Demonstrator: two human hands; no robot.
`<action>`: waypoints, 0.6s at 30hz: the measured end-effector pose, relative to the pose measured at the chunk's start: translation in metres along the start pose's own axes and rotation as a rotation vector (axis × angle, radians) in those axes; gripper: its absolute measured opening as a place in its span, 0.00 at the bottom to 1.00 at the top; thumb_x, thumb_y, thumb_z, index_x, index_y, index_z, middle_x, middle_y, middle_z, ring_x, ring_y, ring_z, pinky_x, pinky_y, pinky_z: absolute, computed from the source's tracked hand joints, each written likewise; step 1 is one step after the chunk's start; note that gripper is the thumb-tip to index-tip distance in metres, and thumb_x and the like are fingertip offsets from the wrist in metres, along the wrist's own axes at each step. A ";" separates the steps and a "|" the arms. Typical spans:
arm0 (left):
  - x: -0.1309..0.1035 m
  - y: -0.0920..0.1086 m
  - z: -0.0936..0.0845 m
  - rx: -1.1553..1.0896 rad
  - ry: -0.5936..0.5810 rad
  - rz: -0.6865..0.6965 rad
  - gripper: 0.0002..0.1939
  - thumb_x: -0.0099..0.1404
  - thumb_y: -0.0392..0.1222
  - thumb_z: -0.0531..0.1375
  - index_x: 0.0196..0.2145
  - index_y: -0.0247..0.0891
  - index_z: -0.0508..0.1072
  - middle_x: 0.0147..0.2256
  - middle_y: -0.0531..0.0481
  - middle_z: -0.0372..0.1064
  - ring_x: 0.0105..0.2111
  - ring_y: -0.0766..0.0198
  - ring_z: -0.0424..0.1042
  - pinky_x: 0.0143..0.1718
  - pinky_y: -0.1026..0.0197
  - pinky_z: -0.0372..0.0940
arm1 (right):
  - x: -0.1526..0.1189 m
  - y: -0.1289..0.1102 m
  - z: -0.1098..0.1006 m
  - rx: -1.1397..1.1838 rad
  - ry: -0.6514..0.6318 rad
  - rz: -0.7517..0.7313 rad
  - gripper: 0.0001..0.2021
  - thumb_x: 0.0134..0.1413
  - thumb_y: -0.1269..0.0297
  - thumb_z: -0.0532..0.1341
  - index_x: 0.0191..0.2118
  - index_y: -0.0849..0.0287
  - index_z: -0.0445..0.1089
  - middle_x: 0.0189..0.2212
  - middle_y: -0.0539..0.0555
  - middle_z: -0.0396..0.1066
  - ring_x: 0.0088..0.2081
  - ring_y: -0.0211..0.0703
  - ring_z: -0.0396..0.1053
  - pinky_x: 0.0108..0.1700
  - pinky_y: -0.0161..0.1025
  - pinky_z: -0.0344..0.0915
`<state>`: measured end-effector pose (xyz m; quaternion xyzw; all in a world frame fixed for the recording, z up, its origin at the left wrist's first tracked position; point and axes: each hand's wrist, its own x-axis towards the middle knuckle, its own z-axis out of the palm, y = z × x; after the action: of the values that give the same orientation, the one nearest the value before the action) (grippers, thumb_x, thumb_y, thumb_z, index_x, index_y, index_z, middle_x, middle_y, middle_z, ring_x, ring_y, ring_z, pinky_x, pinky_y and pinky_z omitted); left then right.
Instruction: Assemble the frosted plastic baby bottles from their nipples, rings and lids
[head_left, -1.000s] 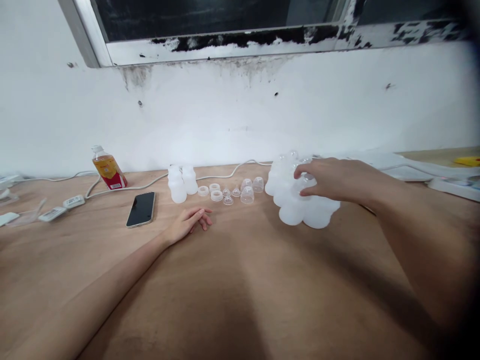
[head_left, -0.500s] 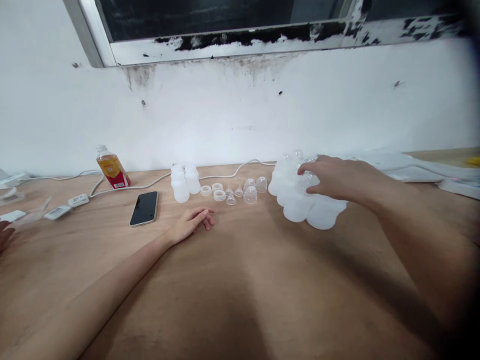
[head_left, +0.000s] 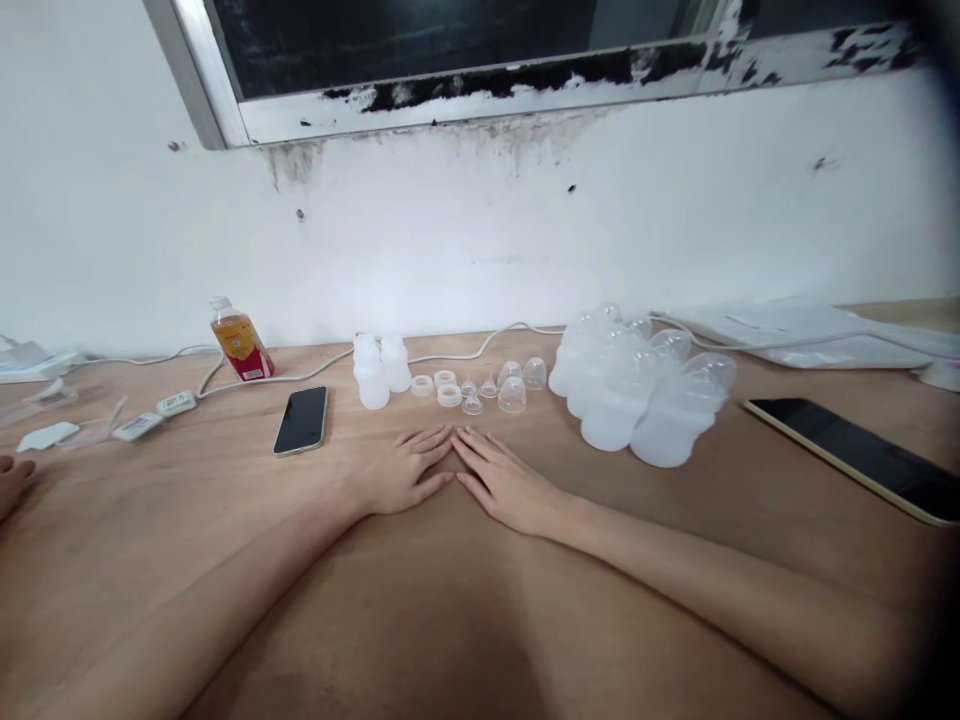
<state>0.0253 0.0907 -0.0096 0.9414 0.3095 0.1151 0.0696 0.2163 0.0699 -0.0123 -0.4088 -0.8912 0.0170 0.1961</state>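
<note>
My left hand point(head_left: 409, 470) lies flat on the wooden table point(head_left: 420, 610), fingers stretched out, holding nothing. Opposite it, my right hand point(head_left: 504, 480) also rests flat, its fingertips meeting or nearly meeting the left ones. Just beyond the hands are several white screw rings point(head_left: 448, 396), several clear nipples point(head_left: 472, 404) and a few clear dome caps point(head_left: 511, 394). White baby bottle bodies point(head_left: 373, 385) without tops stand behind my left hand. To the right is a cluster of capped baby bottles point(head_left: 664, 430), close together with clear domes on top.
A black phone point(head_left: 301, 420) lies at left near a drink bottle point(head_left: 241, 340). A larger phone point(head_left: 862, 455) lies at right. A white cable point(head_left: 480, 352) runs along the wall. Plastic bags point(head_left: 795, 335) lie at the back right. Another person's hand point(head_left: 13, 482) is at the left edge.
My right hand has left the capped bottles and come down to the table's middle beside my left hand. My left hand has flattened out. The phone at right has come into view.
</note>
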 end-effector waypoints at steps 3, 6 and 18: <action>0.001 0.000 -0.002 0.022 -0.016 -0.010 0.27 0.63 0.49 0.44 0.56 0.35 0.48 0.57 0.42 0.45 0.57 0.60 0.45 0.55 0.54 0.44 | -0.005 0.000 0.012 0.044 -0.022 0.015 0.23 0.55 0.61 0.45 0.55 0.66 0.54 0.55 0.62 0.52 0.57 0.49 0.48 0.54 0.50 0.51; 0.001 0.000 -0.003 0.034 -0.021 -0.025 0.27 0.63 0.49 0.44 0.56 0.33 0.49 0.57 0.41 0.46 0.57 0.60 0.46 0.55 0.55 0.44 | -0.005 0.001 0.008 0.046 -0.002 0.005 0.23 0.54 0.62 0.46 0.55 0.66 0.54 0.55 0.61 0.52 0.56 0.49 0.48 0.55 0.50 0.50; 0.011 -0.009 0.001 -0.059 0.130 -0.031 0.16 0.61 0.43 0.48 0.45 0.38 0.64 0.47 0.45 0.63 0.47 0.59 0.61 0.48 0.55 0.54 | 0.001 0.006 0.003 0.022 0.043 -0.020 0.18 0.53 0.65 0.48 0.49 0.62 0.59 0.46 0.60 0.63 0.48 0.47 0.59 0.49 0.46 0.57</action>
<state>0.0287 0.1046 -0.0104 0.9246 0.3242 0.1841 0.0787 0.2191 0.0749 -0.0158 -0.3981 -0.8905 0.0160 0.2196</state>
